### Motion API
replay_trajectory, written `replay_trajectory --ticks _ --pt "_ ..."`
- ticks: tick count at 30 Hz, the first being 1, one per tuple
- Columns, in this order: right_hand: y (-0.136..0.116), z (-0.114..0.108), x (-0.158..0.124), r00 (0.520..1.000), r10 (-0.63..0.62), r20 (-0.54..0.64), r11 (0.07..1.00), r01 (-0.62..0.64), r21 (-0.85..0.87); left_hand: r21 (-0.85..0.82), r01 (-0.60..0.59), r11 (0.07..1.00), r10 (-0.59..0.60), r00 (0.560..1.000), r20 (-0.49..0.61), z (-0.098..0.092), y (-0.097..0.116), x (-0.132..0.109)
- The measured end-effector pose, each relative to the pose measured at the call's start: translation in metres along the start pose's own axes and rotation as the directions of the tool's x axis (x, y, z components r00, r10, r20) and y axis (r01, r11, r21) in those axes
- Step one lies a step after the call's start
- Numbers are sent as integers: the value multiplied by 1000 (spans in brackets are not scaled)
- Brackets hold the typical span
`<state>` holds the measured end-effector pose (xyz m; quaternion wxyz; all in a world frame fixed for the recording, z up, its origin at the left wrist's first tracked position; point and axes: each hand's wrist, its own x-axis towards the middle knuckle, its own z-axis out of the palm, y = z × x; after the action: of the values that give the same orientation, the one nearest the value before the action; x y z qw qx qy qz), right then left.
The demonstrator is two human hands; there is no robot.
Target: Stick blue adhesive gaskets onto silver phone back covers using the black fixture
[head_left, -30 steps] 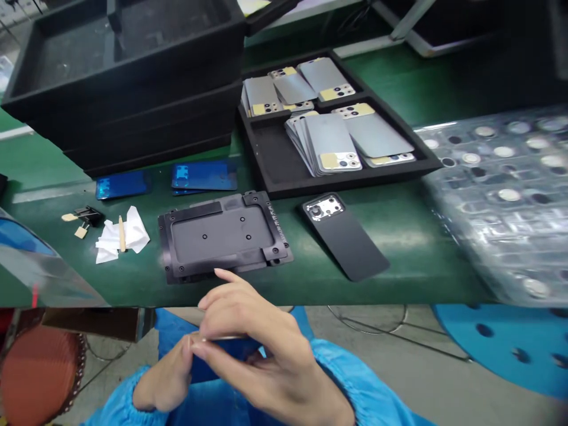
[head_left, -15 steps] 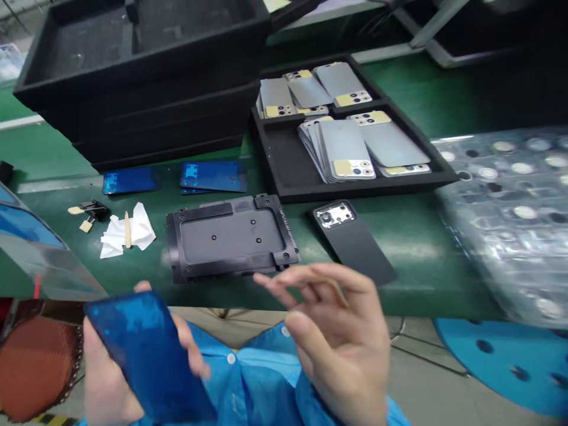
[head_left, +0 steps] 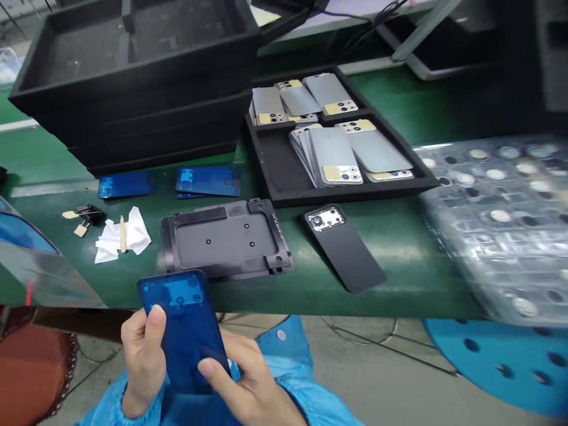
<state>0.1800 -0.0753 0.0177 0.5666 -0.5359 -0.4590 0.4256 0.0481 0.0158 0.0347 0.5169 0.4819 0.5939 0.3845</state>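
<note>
I have a thin blue film-covered phone panel [head_left: 186, 331] held in both hands, just past the bench [head_left: 284, 296] edge, above my lap. My left hand [head_left: 142, 361] and right hand [head_left: 251, 384] clamp it, thumbs on the face, fingers [head_left: 235, 349] curled behind. It looks light and stiff, but slick and fragile, so I'd hold it by the long edges. Beyond it lies a black metal fixture [head_left: 226, 239], then blue panels [head_left: 207, 180] and a black foam tray [head_left: 270, 160] of silver phone backs [head_left: 332, 157].
</note>
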Motion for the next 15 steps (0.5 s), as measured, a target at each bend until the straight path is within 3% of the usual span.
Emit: replay_trajectory --ticks 1,3,5,7,9,11,15 --pt "0 -1 0 999 -18 -31 1000 17 -4 45 -37 998 35 999 36 -1 0 2" --pt "-1 -5 1 992 -60 -114 998 61 5 104 -135 985 109 968 228 -1 4 5" --pt "-2 -8 4 978 -70 -197 997 75 17 119 -271 955 189 867 460 2 11 7" --pt "-3 -10 7 964 -55 -261 998 62 20 90 -396 914 268 756 597 5 18 8" --pt "-3 -11 9 947 -53 -315 998 62 18 69 -482 873 341 707 620 8 21 8" --pt "-1 -10 9 936 -65 -346 997 74 13 57 -543 838 406 689 601 10 21 8" --pt "4 -7 8 916 -87 -392 995 96 3 65 -570 819 447 706 550 13 18 8"
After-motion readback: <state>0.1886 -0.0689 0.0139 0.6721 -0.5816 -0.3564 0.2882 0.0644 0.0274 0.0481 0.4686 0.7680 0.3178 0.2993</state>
